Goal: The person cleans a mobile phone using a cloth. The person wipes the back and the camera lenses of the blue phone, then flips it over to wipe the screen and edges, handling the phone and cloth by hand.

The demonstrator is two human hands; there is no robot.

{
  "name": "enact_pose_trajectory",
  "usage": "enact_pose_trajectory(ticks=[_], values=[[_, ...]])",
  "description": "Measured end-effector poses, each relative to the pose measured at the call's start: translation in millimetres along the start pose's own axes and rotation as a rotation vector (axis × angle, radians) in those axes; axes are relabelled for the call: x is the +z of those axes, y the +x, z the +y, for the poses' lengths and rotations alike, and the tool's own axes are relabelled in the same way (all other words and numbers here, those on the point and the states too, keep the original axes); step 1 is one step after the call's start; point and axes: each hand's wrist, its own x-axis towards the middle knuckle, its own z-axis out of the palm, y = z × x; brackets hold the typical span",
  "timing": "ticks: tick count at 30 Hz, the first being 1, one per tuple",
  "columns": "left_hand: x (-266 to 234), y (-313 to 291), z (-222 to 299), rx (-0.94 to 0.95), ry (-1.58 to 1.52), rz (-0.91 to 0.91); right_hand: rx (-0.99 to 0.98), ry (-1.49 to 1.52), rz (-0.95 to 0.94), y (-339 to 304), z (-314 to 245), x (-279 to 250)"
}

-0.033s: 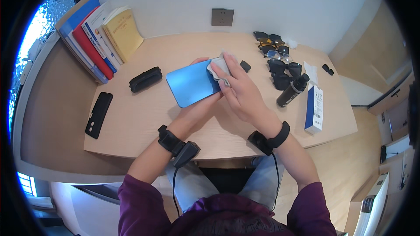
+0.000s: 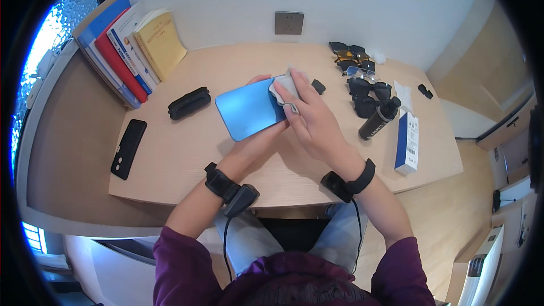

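Note:
A glossy blue smartphone is held above the desk, its plain face turned up. My left hand grips it from beneath, the fingertips showing past its far edge. With my right hand I pinch a folded grey cloth and press it on the phone's right end. That end is hidden under the cloth and fingers. Left of the phone lies a black zipped case. A black phone case rests near the desk's left edge.
Several pairs of sunglasses line the back right of the desk. Nearer stand a black bottle and a blue-white box. Books lean at the back left. Cables hang from the black wrist straps.

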Motion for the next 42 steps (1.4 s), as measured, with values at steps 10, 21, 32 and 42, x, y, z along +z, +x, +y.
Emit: enact_pose_trajectory(ticks=[10, 21, 32, 42], values=[[-18, 9, -15, 0.321, 0.253, 0.01, -0.111, -0.025, -0.035, -6, -43, 16], [-25, 13, -26, 0.117, 0.323, -0.151, -0.237, -0.126, -0.08, 24, -45, 34], [-29, 17, -33, 0.009, 0.532, -0.255, -0.048, 0.075, 0.025, 31, -39, -1], [-25, 12, -13, 0.249, 0.311, -0.148, -0.049, 0.253, 0.131, 15, -31, -10]])
